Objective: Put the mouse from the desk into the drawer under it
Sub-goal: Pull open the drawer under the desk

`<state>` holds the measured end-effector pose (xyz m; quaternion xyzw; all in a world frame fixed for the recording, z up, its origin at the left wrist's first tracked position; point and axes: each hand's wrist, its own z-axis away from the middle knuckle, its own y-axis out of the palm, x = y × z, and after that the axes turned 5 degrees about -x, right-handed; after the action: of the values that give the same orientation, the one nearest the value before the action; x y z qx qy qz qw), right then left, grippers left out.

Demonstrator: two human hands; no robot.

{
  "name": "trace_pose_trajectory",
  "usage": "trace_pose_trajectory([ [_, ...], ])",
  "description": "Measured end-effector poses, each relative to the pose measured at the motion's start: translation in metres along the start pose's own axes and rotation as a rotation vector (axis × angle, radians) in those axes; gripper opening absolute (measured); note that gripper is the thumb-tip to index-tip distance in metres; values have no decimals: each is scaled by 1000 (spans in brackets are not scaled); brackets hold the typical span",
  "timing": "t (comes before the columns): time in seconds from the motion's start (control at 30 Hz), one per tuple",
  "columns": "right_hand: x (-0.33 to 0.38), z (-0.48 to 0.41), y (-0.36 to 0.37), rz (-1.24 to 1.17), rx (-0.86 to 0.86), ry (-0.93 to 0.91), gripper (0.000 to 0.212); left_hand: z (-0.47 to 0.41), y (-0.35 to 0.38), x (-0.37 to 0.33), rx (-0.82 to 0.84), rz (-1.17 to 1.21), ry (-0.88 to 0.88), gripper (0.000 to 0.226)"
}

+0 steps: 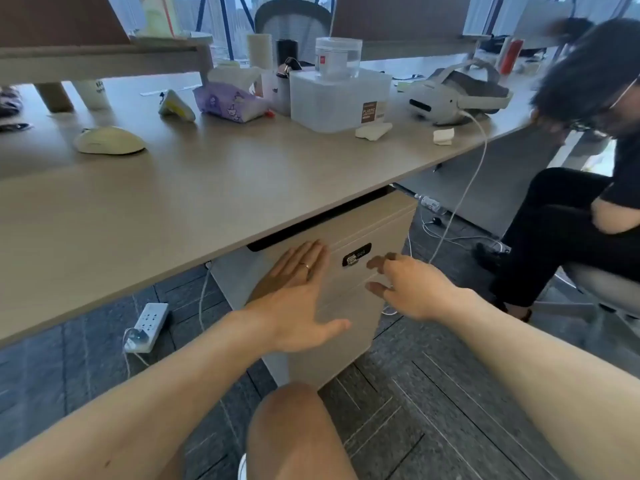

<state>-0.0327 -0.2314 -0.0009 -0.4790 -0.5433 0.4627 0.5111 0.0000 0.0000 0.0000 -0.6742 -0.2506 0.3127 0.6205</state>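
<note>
A pale cream mouse (109,141) lies on the wooden desk (214,188) at the left, far from both hands. Under the desk stands a light grey drawer cabinet (349,296) with a dark lock plate (356,255) on its top drawer; its drawers look closed. My left hand (298,292) lies flat with fingers spread on the cabinet front, left of the lock plate. My right hand (408,289) hovers at the cabinet's right front edge, fingers curled and apart, holding nothing.
On the desk are a purple tissue pack (228,102), a white plastic box (339,98) with a clear jar on it, and a white headset (457,95) with a cable. A seated person (571,220) is at the right. A power strip (147,327) lies on the floor.
</note>
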Motion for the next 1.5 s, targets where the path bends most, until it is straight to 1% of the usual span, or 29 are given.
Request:
trace_pose_trajectory([
  [0.03,5,-5,5,28,20,-1,47,0,1,-1,-11,-10,5,115],
  [0.1,8,-14,16,27,-27,10,44,-2,3,-1,-30,-17,-1,115],
  [0.17,9,-21,26,-109,-85,100,42,-4,5,0,-67,3,-1,115],
  [0.23,6,-33,33,-342,-111,240,41,-3,6,-1,-85,4,4,116],
  [0.27,7,-41,34,-500,-96,337,41,-3,6,0,-101,0,7,116],
  [0.3,11,-48,37,-712,-70,455,39,-2,6,-2,-111,9,6,116],
  [0.37,21,-62,44,-1105,-16,686,26,-2,6,-4,-118,28,0,115],
  [0.43,28,-69,48,-1281,-33,797,19,-3,4,-5,-115,48,-11,115],
  [0.5,30,-71,50,-1356,-46,839,20,-3,3,-5,-112,61,-19,115],
  [0.63,30,-65,52,-1380,-59,833,18,-3,3,-5,-107,64,-18,114],
  [0.77,35,-63,57,-1416,-149,823,15,-5,1,-3,-91,82,-30,113],
  [0.9,35,-54,55,-1430,-182,846,15,-4,1,-4,-100,97,-33,111],
  [1.07,22,-11,55,-1465,-196,844,17,-3,-4,-9,-61,91,-59,110],
  [1.23,7,41,50,-1373,-218,849,22,-4,-8,-12,-26,129,-94,111],
  [1.5,-13,106,44,-1331,-232,867,23,-6,-11,-17,28,105,-127,120],
])
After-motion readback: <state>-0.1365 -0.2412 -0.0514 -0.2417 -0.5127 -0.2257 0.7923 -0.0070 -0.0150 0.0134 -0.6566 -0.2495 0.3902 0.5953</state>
